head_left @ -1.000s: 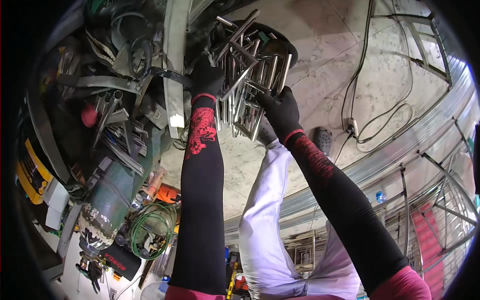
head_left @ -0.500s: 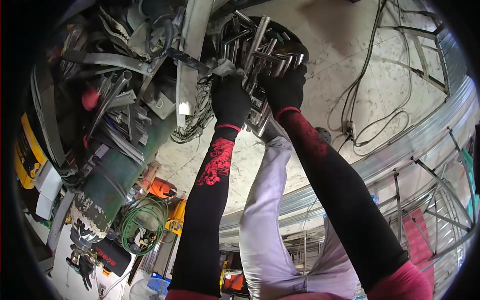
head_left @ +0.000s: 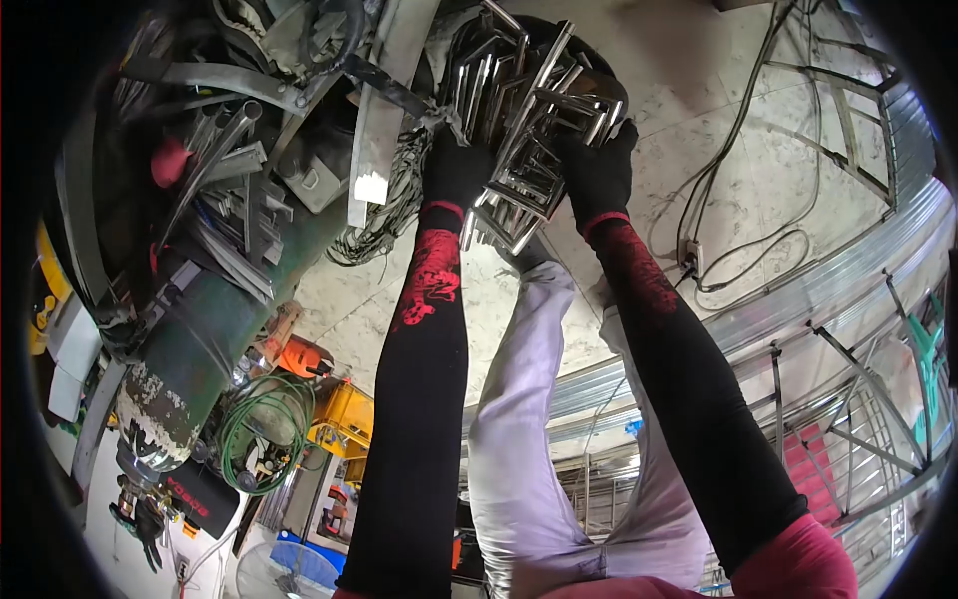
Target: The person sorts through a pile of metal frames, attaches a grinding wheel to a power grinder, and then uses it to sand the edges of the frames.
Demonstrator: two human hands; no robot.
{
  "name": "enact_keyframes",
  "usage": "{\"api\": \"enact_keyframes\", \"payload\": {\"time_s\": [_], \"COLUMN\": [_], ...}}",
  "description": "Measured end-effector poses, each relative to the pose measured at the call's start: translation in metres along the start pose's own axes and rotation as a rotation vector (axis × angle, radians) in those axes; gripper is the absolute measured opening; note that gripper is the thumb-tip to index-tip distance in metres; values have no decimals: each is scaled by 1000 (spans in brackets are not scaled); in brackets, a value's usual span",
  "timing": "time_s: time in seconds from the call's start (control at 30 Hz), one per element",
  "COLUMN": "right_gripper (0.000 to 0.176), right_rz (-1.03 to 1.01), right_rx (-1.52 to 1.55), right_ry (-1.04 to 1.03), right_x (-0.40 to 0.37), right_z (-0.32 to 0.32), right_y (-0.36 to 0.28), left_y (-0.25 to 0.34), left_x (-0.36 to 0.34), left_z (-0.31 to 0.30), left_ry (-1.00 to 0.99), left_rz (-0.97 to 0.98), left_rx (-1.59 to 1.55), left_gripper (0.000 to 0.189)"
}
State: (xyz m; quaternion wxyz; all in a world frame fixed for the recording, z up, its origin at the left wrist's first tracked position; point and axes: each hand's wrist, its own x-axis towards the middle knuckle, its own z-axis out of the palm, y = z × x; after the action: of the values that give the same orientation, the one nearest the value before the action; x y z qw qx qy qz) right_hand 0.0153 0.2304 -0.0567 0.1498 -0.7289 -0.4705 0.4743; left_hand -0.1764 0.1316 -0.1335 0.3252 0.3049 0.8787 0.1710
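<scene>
A heap of shiny metal tube pieces (head_left: 539,120), several of them angled like an L, is being contained in a black tub (head_left: 603,62), with some ends being thrust above its rim and others being spread over its near side. The left hand (head_left: 457,178), gloved in black, is being placed at the near left of the tub, close against the tubes. The right hand (head_left: 599,178), gloved likewise, is being placed at the tub's near right, beside the tube ends, with its thumb side being turned outward. The fingers of both hands are being largely hidden by the gloves' dark backs, so how far either grip is being closed, and whether rim or tube is being held, cannot be told.

To the left of the tub, a long flat metal bar (head_left: 377,140) is being seen, with a tangle of wire (head_left: 387,205) being bunched beside it. Farther left of the tub, metal offcuts (head_left: 235,200) are being piled above a green gas cylinder (head_left: 190,339). Well to the right of the tub, a black cable (head_left: 736,125) is being stretched across the pale floor (head_left: 664,140). Below the tub, legs in pale trousers (head_left: 519,389) are being shown.
</scene>
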Motion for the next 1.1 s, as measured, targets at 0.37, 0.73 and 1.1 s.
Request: {"api": "enact_keyframes", "payload": {"time_s": [0.37,0.73,1.1], "right_gripper": [68,57,30], "right_rz": [11,103,176], "right_rx": [237,465,531], "right_ry": [-400,-563,-410], "right_x": [52,51,34], "right_z": [-16,-36,-39], "right_y": [43,36,51], "left_y": [-15,66,111], "left_x": [20,-68,-87], "left_z": [-16,-21,36], "left_ry": [-197,12,58], "left_rz": [184,85,165], "left_rx": [193,45,223], "left_gripper": [86,51,35]}}
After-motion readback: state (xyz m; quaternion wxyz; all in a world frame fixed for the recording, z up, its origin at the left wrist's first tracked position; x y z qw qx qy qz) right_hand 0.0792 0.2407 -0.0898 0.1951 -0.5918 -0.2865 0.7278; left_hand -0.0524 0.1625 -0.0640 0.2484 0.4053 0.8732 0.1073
